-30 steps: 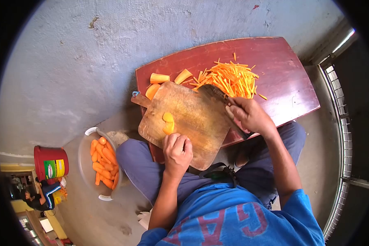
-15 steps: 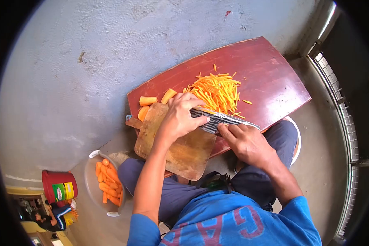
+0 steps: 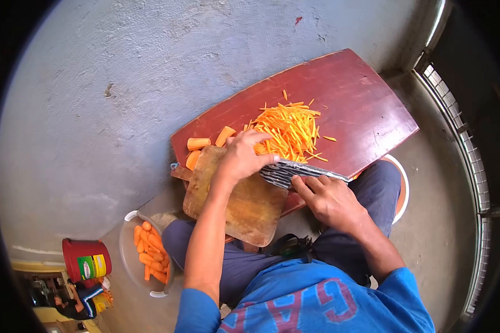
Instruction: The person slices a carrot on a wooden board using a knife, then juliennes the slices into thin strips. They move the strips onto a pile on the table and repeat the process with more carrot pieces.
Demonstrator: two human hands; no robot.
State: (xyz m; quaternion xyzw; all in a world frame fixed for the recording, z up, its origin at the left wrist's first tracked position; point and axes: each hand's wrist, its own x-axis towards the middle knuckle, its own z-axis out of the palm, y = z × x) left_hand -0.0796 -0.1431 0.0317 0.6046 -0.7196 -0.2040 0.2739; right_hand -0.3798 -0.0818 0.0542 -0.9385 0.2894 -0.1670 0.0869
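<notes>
My right hand [image 3: 334, 204] is closed around the handle end of a wide knife [image 3: 286, 171] with a dark, streaked blade. The blade lies over the far right edge of a worn wooden cutting board [image 3: 250, 213]. My left hand [image 3: 240, 157] is over the board's far edge, thumb and fingers apart, the thumb by the blade's left end; what lies under its palm is hidden. Just beyond the blade is a heap of carrot strips [image 3: 289, 127]. Cut carrot chunks [image 3: 198, 144] sit left of my left hand, beside the board.
The board rests partly on a red table [image 3: 361, 100] against a blue-grey wall [image 3: 122, 122]. A tub [image 3: 129, 261] of peeled carrots [image 3: 150, 250] stands on the floor at left, near a red bucket [image 3: 72, 256]. Another person [image 3: 80, 299] is farther off. A white-rimmed basin [image 3: 404, 191] is beside my right knee.
My left thumb has shifted from over the blade to its left end, and the gap between thumb and fingers looks wider. The blade has tilted, showing more of its face. The view has shifted slightly.
</notes>
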